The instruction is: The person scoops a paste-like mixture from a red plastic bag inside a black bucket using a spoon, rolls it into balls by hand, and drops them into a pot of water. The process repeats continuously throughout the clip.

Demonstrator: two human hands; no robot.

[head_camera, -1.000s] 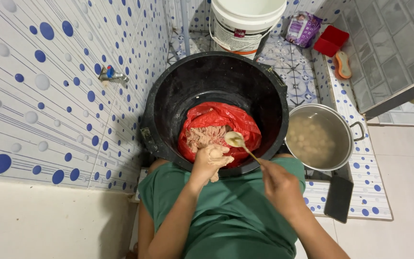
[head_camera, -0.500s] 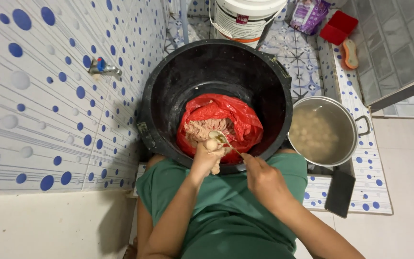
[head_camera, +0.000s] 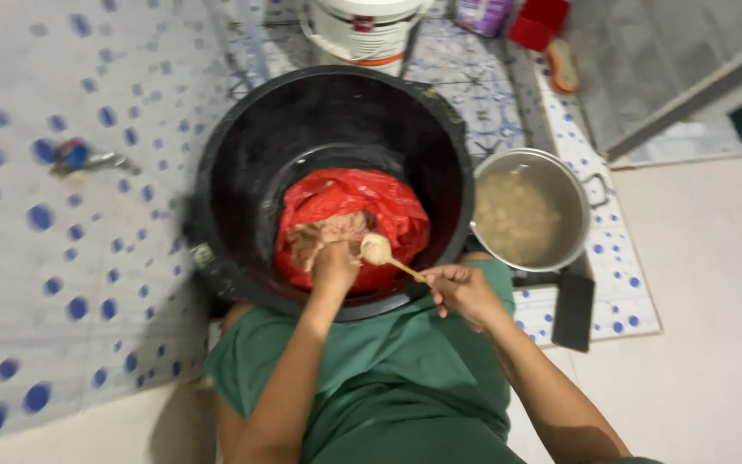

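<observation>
A red plastic bag (head_camera: 354, 215) lay open inside a large black tub (head_camera: 242, 172), near the tub's front wall, with a pale, brownish mass (head_camera: 328, 232) showing in its mouth; blur kept that mass from being made out any further. The left hand (head_camera: 334, 266) was reaching down into the bag's opening, its fingers curled at the edge of the mass, though whether they gripped the plastic, the contents or nothing could not be told. The right hand (head_camera: 465, 292) was closed around the handle of a wooden spoon (head_camera: 388, 258), whose loaded bowl sat just beside the left hand, over the bag.

To the right of the tub, touching or nearly touching its rim, stood a steel pot (head_camera: 573, 185) filled with cloudy, grainy liquid. A dark flat object (head_camera: 574, 311) lay just below the pot. Beyond the tub, a white bucket (head_camera: 362, 34) was cut off by the top edge, as were a red box (head_camera: 538, 21) and a purple packet (head_camera: 483, 13). A tap (head_camera: 83, 159) on the dotted tile wall at left was smeared by motion. The person's green garment (head_camera: 405, 378) filled the bottom.
</observation>
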